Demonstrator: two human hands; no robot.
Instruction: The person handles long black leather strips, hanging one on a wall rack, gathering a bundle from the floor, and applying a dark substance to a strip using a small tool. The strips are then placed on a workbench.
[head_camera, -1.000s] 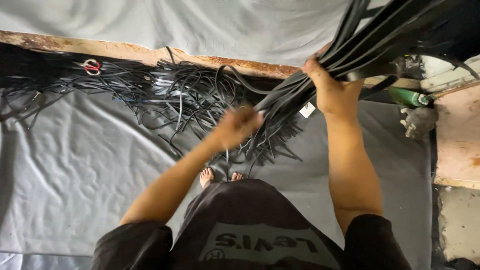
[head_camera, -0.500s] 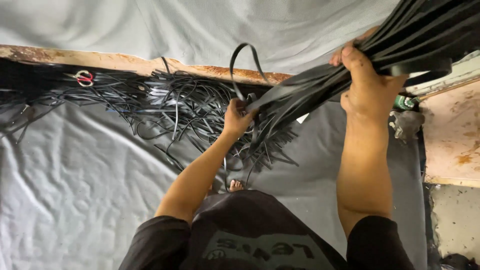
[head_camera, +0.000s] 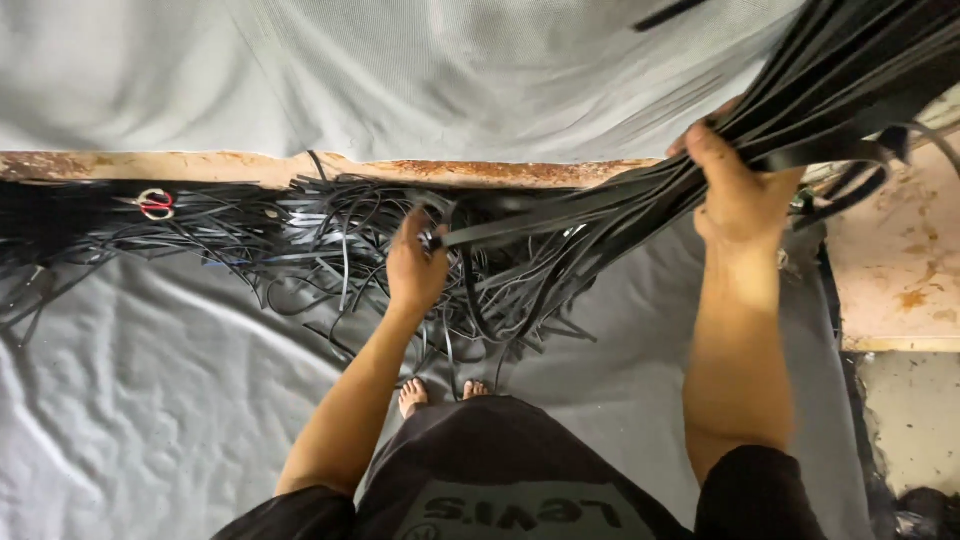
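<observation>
Glossy black rubbery strips are lying on matt grey cloth sheeting; the ledge is looking rusty and rough.

Person, head view: dark short-sleeved T-shirt with pale printed lettering across chest, at 6 o'clock. Both forearms bare, left hand and right hand bare. Bare toes showing above shirt hem.

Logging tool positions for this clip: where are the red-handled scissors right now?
In the head view, the red-handled scissors lie at the far left, on the heap of black strips just below the rusty ledge, well left of the left hand.
</observation>
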